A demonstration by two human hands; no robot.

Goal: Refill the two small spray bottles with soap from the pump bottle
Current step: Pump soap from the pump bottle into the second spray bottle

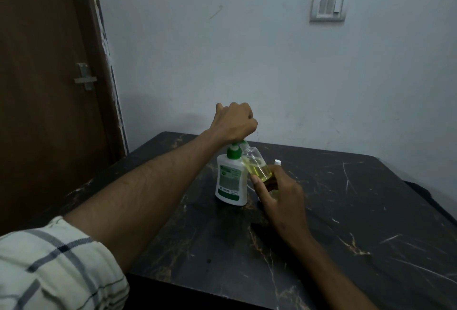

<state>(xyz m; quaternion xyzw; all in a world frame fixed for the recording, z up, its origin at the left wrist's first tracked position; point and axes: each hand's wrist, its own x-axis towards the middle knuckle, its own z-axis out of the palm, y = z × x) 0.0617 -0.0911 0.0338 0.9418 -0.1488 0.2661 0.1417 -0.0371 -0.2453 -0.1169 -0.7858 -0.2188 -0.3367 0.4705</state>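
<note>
Spray bottle (pixel 257 165) is tilted against the pump bottle's (pixel 231 178) green nozzle near the table's (pixel 346 210) far edge, my right hand (pixel 279 198) fingers curled round its base, left hand (pixel 235 121) fisted on the pump.

Left sleeve (pixel 57 267) cream with grey-navy check, rolled above elbow; right forearm (pixel 329 267) bare.

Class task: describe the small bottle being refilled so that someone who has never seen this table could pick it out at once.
Find the dark marble table, then the white pump bottle with a green top standing on it. Leaning against its spout, held in the right hand, is the small clear bottle: tilted, uncapped and partly filled with yellow liquid.
</note>
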